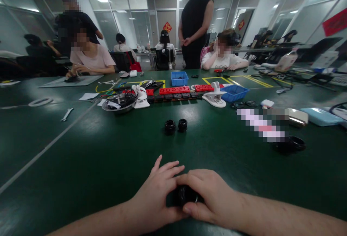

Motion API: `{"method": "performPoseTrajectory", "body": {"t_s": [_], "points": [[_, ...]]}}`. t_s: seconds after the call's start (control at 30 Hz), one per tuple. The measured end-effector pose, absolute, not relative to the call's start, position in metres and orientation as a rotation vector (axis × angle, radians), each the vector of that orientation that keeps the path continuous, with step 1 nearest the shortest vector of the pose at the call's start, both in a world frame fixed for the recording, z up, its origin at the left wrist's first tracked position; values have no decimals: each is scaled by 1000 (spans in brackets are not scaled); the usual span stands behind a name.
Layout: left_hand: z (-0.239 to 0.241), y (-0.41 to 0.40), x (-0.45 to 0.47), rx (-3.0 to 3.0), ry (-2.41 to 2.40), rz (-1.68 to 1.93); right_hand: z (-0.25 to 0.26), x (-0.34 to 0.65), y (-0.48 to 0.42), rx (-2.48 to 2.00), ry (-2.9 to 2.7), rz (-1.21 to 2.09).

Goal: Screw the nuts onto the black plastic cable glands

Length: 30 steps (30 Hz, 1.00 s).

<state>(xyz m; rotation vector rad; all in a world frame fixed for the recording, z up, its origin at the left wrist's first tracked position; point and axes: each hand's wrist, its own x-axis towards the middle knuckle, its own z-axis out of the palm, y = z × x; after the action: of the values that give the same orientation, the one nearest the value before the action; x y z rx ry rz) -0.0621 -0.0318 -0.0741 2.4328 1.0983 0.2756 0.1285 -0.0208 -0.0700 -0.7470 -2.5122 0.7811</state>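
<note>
Low in the view, a dark, glossy black round part sits between my two hands, largely covered by fingers. My right hand curls round it from the right, fingers over the far side and thumb at the near edge. From the left, my left hand has its thumb and index finger around the part, while its other fingers stretch out, spread apart. Farther forward on the table stand two short black ribbed rings with hollow tops, a left ring and a smaller right ring.
Across the green table runs a row of red power strips, with a metal bowl of dark parts, a white clamp and a blue tray. A wrench lies left. People sit and stand beyond.
</note>
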Motion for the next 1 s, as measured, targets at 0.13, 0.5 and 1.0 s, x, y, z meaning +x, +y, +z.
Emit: {"method": "performPoseTrajectory", "body": {"t_s": [0.13,0.5,1.0], "points": [[-73,-34,-57,2397,1097,281,-68,125,-27,-832,-2459,724],[-79,-37,-54,2367,1080,334,-69,125,-29,-746,-2452,611],[-84,-30,-56,2325,1180,333,-74,127,-30,-664,-2557,507]]}}
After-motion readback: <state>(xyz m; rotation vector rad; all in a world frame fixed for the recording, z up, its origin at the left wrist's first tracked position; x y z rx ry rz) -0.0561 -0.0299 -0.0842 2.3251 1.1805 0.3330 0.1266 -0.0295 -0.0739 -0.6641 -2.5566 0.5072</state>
